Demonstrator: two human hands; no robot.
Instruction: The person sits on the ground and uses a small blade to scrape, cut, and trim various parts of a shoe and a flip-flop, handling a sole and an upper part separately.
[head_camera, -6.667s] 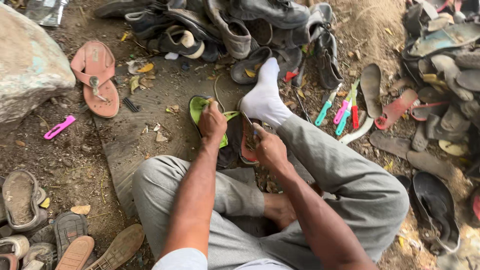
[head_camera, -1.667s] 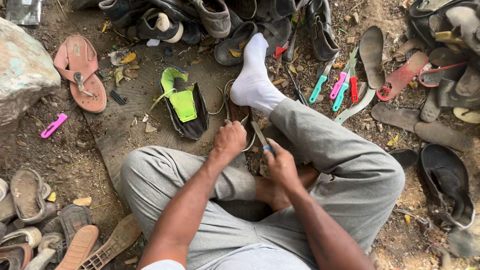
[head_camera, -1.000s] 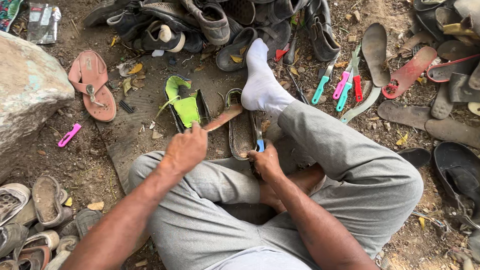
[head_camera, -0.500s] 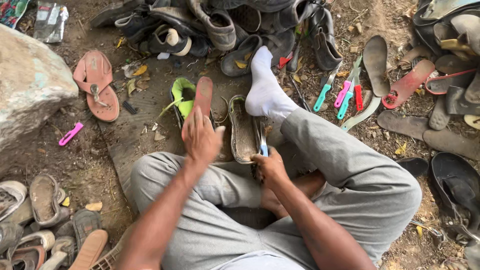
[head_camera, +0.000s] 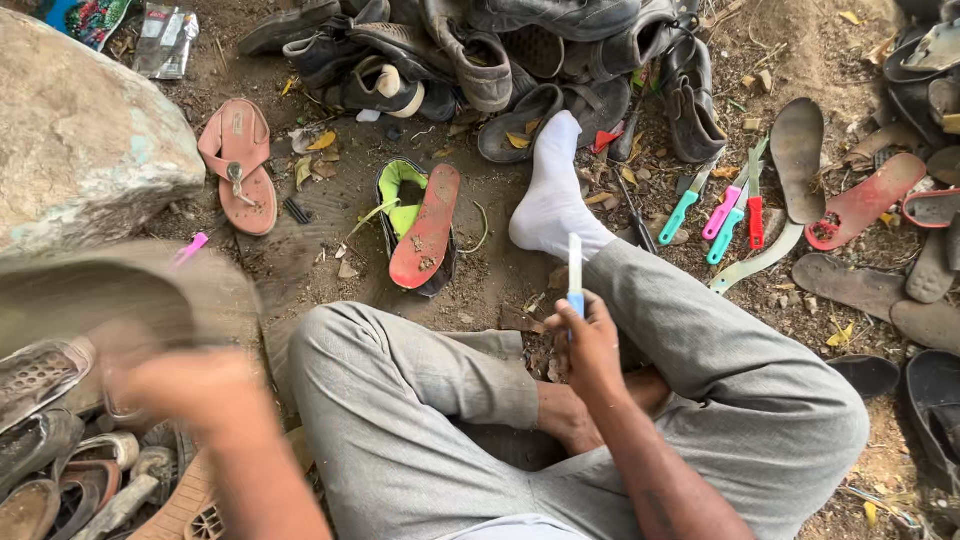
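Upright, knife in right hand

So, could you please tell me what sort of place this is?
Probably an outdoor shoe-repair spot on bare ground: piled worn shoes, loose soles, bright-handled tools, and a blade in the right hand.

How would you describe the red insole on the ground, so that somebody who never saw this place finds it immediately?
Start at the big grey rock on the left, then go right past the pink sandal to the black shoe with green lining. The red insole lies flat across that shoe, beside the white-socked foot. It is a single thin red piece, speckled with dirt, with no straps.
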